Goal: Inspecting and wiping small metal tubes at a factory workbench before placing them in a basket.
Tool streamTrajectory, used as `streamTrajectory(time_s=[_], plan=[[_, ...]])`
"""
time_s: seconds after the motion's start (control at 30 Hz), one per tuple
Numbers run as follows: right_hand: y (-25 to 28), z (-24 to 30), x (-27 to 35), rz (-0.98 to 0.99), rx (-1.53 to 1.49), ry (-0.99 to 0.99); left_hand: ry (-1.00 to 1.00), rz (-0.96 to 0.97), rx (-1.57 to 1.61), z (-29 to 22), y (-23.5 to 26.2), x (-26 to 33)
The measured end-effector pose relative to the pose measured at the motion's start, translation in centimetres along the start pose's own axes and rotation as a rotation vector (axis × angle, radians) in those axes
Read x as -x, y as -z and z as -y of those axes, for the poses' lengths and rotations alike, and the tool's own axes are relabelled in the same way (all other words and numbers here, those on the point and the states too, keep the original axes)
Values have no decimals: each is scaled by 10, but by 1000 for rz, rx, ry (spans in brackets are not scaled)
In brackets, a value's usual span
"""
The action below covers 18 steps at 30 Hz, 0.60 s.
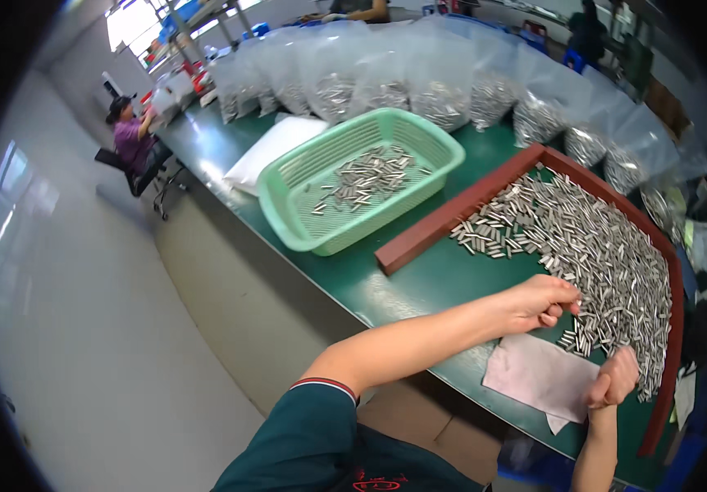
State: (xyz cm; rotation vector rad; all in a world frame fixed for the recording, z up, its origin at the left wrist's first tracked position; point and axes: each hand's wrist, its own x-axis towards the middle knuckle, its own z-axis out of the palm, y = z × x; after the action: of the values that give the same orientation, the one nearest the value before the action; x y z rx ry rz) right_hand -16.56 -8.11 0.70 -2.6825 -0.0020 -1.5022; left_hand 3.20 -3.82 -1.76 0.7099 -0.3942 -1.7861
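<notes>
A wide heap of short metal pins [591,238] covers the right part of the green table. My left hand [544,302] is closed at the heap's near left edge, thumb and fingers drawn together; what they hold, if anything, is hidden. To its right, my right hand [615,378] is curled shut above the near end of the heap, slightly blurred, and its contents do not show. A pale pink cloth [538,377] lies flat on the table between my two forearms, its right end beside my right hand.
A reddish-brown wooden frame [452,220] borders the heap. Left of it stands a green plastic basket [288,234] holding some pins, with a white packet [267,152] behind. Clear bags of metal parts [440,98] line the far edge. A person [134,135] sits far left.
</notes>
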Motion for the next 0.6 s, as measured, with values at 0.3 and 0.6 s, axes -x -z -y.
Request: streamTrajectory(time_s=[0.3,0.6], plan=[[11,-22,9,-8,171,-98,-86,12,110,-2,-2,-2],[15,-32,14,73,237,-115,3,81,129,-4,-3,2]])
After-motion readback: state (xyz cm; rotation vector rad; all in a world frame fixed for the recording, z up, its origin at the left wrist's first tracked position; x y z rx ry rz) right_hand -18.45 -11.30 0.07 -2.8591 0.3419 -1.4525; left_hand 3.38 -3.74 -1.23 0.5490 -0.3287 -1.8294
